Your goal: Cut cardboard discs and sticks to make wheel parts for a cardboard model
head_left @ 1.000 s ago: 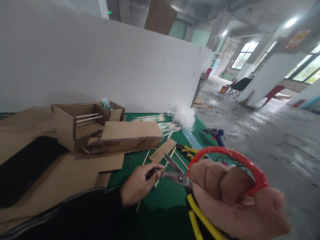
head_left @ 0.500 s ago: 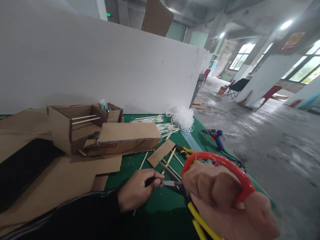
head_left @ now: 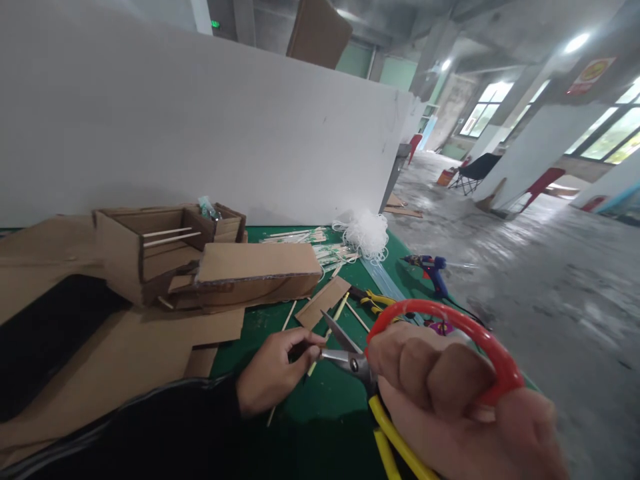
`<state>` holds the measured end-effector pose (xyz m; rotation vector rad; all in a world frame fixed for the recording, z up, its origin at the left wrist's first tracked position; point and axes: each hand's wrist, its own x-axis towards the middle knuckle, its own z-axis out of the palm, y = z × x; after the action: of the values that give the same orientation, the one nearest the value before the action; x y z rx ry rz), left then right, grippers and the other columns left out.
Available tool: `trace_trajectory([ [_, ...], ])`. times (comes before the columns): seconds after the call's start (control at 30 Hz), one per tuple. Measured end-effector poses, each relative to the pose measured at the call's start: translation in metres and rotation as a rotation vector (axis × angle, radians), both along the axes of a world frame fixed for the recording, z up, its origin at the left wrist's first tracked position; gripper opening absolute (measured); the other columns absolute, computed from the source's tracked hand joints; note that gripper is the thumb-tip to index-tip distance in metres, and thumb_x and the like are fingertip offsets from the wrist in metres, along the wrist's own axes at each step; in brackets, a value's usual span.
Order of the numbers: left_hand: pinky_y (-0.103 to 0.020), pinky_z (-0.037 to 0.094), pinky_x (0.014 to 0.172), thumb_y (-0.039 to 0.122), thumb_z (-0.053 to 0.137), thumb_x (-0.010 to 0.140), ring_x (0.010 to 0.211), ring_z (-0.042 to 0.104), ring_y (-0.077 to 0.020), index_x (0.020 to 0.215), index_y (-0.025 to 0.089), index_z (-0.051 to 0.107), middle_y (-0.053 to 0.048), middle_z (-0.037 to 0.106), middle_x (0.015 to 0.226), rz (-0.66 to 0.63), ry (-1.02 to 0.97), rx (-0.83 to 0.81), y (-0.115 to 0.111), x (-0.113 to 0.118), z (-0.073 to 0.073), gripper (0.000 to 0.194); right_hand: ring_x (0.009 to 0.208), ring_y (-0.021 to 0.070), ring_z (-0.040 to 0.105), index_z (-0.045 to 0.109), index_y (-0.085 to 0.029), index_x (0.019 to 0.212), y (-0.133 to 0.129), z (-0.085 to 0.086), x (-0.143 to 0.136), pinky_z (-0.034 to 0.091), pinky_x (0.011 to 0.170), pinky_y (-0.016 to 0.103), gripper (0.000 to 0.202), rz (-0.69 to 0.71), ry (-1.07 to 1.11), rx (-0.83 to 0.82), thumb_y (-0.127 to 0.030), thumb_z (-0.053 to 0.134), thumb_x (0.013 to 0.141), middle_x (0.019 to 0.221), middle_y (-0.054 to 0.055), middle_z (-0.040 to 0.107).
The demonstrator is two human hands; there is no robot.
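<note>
My right hand (head_left: 445, 393) is wrapped round the red handle of a pair of scissors (head_left: 354, 364), whose blades stand apart and point left. My left hand (head_left: 280, 370) is closed in a pinch at the tip of the lower blade; what lies between its fingers is too small to make out. Yellow handles (head_left: 400, 447) show below my right hand, and what they belong to is partly hidden. Just beyond the blades lie a flat cardboard strip (head_left: 323, 302) and a thin yellowish stick (head_left: 336, 316) on the green table (head_left: 325, 427).
A long cardboard box (head_left: 260, 277) and an open box (head_left: 143, 250) stand at left on cardboard sheets (head_left: 100, 360). Farther back are bundled sticks (head_left: 300, 237) and white string (head_left: 367, 235). Pliers (head_left: 375, 300) and a blue glue gun (head_left: 433, 267) lie at right.
The scissors have turned slightly, with their pivot now showing and the blades a little higher. My left hand has shifted slightly up, still pinched.
</note>
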<state>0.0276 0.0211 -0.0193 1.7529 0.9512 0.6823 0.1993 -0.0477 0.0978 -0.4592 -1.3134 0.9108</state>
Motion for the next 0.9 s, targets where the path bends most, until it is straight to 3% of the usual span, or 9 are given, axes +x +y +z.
trace_trajectory([
  [0.2, -0.028, 0.049, 0.084, 0.03, 0.055, 0.093, 0.095, 0.068, -0.0224, 0.097, 0.02, 0.076, -0.005, 0.076, 0.102, -0.089, 0.088, 0.083, -0.001, -0.001, 0.006, 0.023, 0.048, 0.0137, 0.032, 0.03, -0.021, 0.057, -0.006, 0.0, 0.007, 0.032, 0.053, 0.034, 0.051, 0.065, -0.061, -0.066, -0.056, 0.045, 0.091, 0.051, -0.005, 0.027],
  [0.4, -0.028, 0.051, 0.077, 0.038, 0.055, 0.095, 0.089, 0.067, -0.0211, 0.115, 0.018, 0.063, -0.006, 0.071, 0.097, 0.005, 0.002, -0.014, 0.0, 0.001, 0.0, 0.029, 0.045, 0.0114, 0.03, 0.029, -0.02, 0.055, 0.001, -0.003, -0.001, 0.032, 0.049, 0.032, 0.044, -0.07, 0.072, 0.054, -0.042, 0.047, 0.089, 0.049, -0.006, 0.026],
  [0.57, -0.028, 0.05, 0.074, 0.039, 0.054, 0.096, 0.084, 0.065, -0.02, 0.103, 0.017, 0.062, -0.005, 0.069, 0.091, 0.024, -0.031, -0.04, -0.001, 0.002, -0.001, 0.024, 0.041, 0.01, 0.026, 0.026, -0.019, 0.051, 0.002, -0.002, -0.009, 0.03, 0.046, 0.031, 0.057, -0.182, 0.189, 0.034, -0.049, 0.05, 0.092, 0.045, -0.007, 0.022],
  [0.77, -0.028, 0.049, 0.074, 0.034, 0.059, 0.092, 0.083, 0.065, -0.0198, 0.094, 0.016, 0.067, -0.005, 0.072, 0.091, -0.06, 0.025, -0.005, -0.002, 0.0, 0.001, 0.02, 0.041, 0.0123, 0.029, 0.031, -0.02, 0.051, -0.004, -0.001, -0.005, 0.031, 0.047, 0.032, 0.056, -0.047, 0.042, -0.084, -0.055, 0.053, 0.088, 0.045, -0.005, 0.025],
  [0.9, -0.027, 0.048, 0.073, 0.036, 0.056, 0.094, 0.084, 0.065, -0.0198, 0.099, 0.017, 0.068, -0.005, 0.072, 0.092, -0.045, 0.036, 0.004, -0.001, 0.0, 0.004, 0.024, 0.042, 0.0122, 0.03, 0.032, -0.021, 0.052, -0.003, -0.003, -0.005, 0.031, 0.046, 0.033, 0.05, -0.09, 0.056, -0.034, -0.052, 0.047, 0.088, 0.045, -0.005, 0.025],
])
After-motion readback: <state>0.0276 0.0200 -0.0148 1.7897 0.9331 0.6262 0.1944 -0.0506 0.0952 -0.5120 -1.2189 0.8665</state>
